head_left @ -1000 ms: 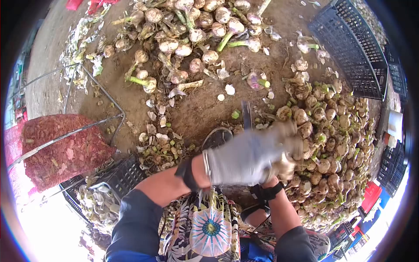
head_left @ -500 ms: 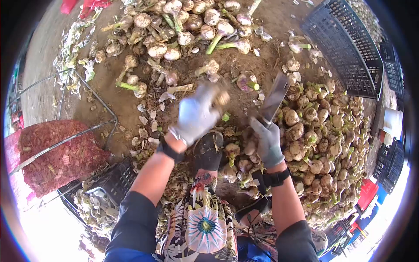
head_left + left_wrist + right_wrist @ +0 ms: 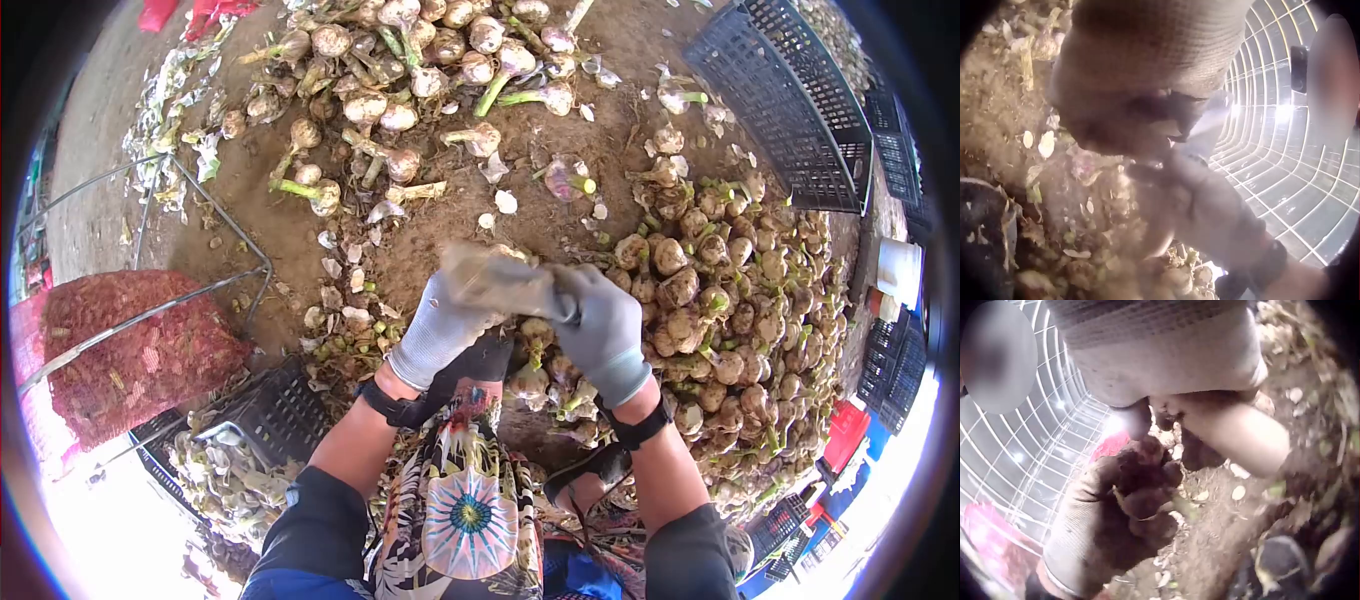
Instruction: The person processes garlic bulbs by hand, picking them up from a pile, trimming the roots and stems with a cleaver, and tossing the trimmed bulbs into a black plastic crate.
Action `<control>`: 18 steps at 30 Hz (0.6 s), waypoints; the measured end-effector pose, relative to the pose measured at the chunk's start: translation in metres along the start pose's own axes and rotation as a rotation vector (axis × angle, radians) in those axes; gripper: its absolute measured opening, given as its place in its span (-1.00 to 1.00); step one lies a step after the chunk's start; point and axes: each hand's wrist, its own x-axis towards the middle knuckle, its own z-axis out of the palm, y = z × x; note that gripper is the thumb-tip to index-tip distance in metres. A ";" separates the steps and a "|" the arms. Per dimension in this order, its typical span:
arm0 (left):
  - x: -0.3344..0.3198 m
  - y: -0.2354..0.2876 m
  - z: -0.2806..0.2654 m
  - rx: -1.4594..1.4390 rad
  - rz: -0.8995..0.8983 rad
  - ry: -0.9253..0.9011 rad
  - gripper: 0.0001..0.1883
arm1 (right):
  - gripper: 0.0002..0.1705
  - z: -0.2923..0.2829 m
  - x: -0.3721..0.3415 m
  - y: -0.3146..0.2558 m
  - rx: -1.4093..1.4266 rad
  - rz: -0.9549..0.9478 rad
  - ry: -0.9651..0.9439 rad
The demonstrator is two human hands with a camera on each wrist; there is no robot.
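Observation:
Both hands wear pale knit gloves and meet in front of the knees in the head view. My right hand (image 3: 605, 325) grips a knife (image 3: 515, 290), its broad blade blurred and pointing left across the left hand's fingers. With curled fingers my left hand (image 3: 435, 330) holds a garlic bulb (image 3: 508, 252), mostly hidden behind the blade. From the right wrist, the left hand (image 3: 1085, 525) shows with its fingers in shadow. The left wrist view has the right hand (image 3: 1210, 206) close against the left, blurred.
Trimmed garlic (image 3: 750, 320) is heaped on the right; stemmed bulbs (image 3: 430, 70) lie ahead on the dirt. Black crates (image 3: 780, 100) stand at the far right. A red mesh sack (image 3: 140, 350) and a metal frame (image 3: 220, 210) are on the left, near cut scraps (image 3: 355, 345).
Half a second ago the hands were apart, the left farther forward with a bulb and the knife pointing up and right. Now they are together, with the blade swung left over the left hand.

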 end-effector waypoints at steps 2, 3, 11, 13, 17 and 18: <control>-0.003 0.001 -0.002 0.082 0.114 0.014 -0.45 | -0.64 -0.006 -0.004 -0.011 -0.333 -0.168 -0.060; -0.004 0.010 -0.003 0.254 0.158 -0.009 -0.43 | -0.64 -0.005 -0.005 -0.013 -0.333 -0.168 -0.060; -0.018 -0.015 -0.018 -0.024 0.151 -0.055 -0.36 | -0.67 0.003 -0.009 -0.021 -0.381 -0.074 -0.117; -0.020 -0.011 -0.019 -0.245 0.069 -0.093 -0.36 | -0.69 0.005 -0.009 -0.011 -0.354 -0.044 -0.126; -0.021 0.036 -0.017 -0.091 -0.036 -0.221 -0.37 | -0.71 0.005 -0.007 0.031 -0.291 0.230 -0.154; -0.019 0.037 -0.017 -0.028 -0.044 -0.169 -0.36 | -0.70 0.009 -0.013 0.034 -0.189 0.267 -0.106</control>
